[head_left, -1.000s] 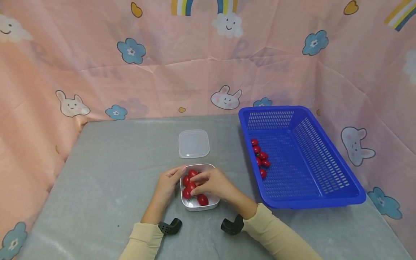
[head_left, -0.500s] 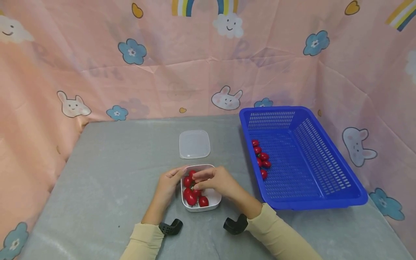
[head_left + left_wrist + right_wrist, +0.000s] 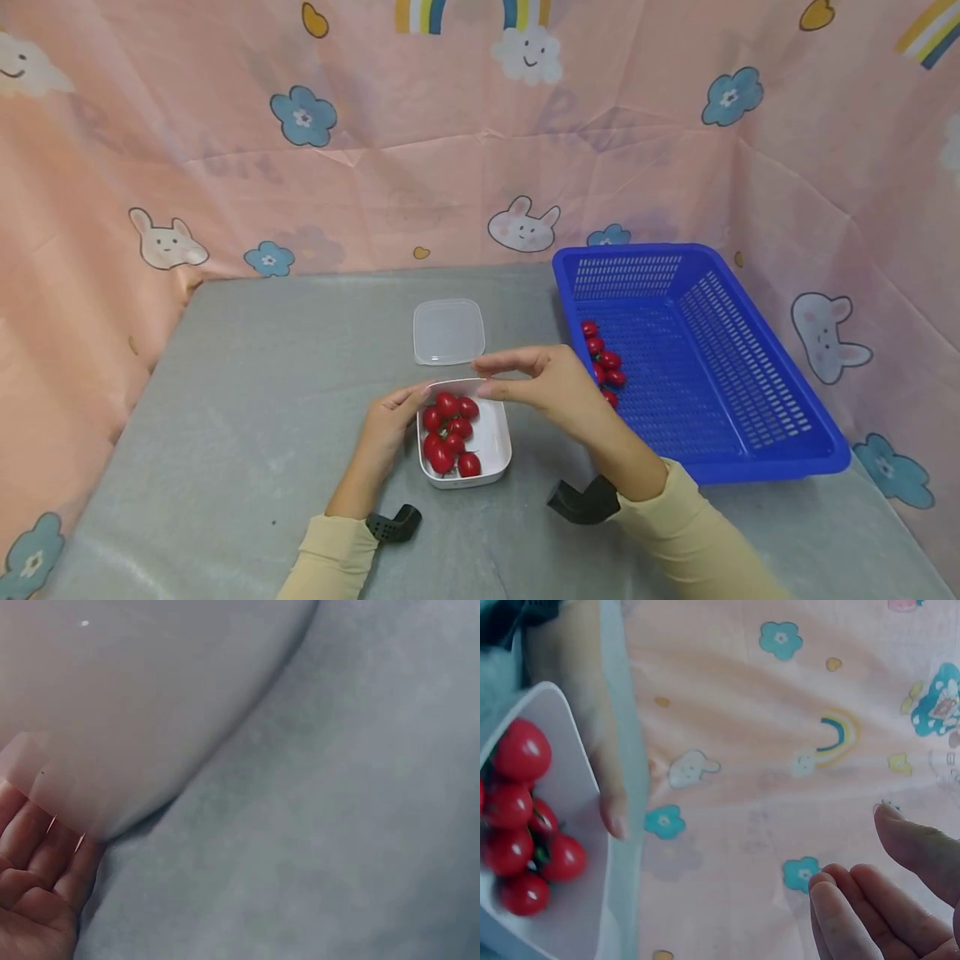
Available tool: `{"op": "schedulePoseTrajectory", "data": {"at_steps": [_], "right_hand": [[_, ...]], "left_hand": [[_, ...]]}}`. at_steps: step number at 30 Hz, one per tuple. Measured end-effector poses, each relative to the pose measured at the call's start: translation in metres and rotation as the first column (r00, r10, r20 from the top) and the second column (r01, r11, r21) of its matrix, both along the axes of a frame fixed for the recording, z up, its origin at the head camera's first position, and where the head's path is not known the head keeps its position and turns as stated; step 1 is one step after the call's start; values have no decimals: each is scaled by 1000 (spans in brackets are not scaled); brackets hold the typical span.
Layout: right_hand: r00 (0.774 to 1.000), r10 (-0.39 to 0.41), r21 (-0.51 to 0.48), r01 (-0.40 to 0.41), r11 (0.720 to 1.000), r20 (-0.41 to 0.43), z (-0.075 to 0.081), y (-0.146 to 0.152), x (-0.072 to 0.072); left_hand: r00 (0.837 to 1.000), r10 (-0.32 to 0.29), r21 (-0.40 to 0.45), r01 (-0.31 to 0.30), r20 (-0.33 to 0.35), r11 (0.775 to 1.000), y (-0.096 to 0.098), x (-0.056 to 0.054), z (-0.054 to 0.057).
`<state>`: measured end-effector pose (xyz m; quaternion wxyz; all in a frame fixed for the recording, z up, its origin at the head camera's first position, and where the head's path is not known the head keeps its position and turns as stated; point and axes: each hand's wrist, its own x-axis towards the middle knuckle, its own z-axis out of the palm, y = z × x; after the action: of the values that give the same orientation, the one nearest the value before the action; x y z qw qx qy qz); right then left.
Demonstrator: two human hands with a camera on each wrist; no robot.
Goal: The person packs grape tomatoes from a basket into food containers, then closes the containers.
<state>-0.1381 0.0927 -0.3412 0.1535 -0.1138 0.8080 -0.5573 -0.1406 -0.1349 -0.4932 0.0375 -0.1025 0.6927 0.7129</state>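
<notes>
In the head view we count eight smooth, glossy red tomatoes point(image 3: 460, 428) inside one white, rounded-square container point(image 3: 468, 482) on the grey worktop point(image 3: 225, 417), one translucent square lid point(image 3: 449, 332) lying beyond it, and six more tomatoes visible in one blue, perforated plastic basket point(image 3: 757, 467), partly behind the right hand point(image 3: 566, 393). In the left wrist view we see the left hand point(image 3: 384, 429) rest its fingers side by side against the container's shiny outer wall. In the right wrist view we find the right fingers bunched, thumb apart, before pink printed cloth point(image 3: 727, 900).
</notes>
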Motion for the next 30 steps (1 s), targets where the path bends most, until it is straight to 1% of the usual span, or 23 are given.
{"op": "schedulePoseTrajectory", "data": {"at_steps": [3, 9, 18, 22, 26, 30], "right_hand": [[999, -19, -3, 19, 1000, -35, 10, 7, -3], [997, -65, 1, 65, 998, -33, 20, 23, -12], [992, -114, -9, 115, 993, 55, 26, 52, -43], [986, -148, 12, 148, 989, 76, 26, 61, -53], [982, -168, 23, 166, 986, 90, 22, 70, -63], [979, -176, -37, 181, 983, 102, 17, 80, -73]], "left_hand": [[1000, 0, 1, 0, -3, 1000, 0, 0, 0], [1000, -3, 7, 3, -3, 1000, 0, 0, 0], [1000, -1, -4, 1, 1, 1000, 1, -1, 1], [1000, 0, -8, 0, 12, 1000, 1, 0, 1], [1000, -3, -11, 4, 6, 1000, 1, 0, 1], [1000, -5, 0, 5, -8, 1000, 1, 0, 1]]}}
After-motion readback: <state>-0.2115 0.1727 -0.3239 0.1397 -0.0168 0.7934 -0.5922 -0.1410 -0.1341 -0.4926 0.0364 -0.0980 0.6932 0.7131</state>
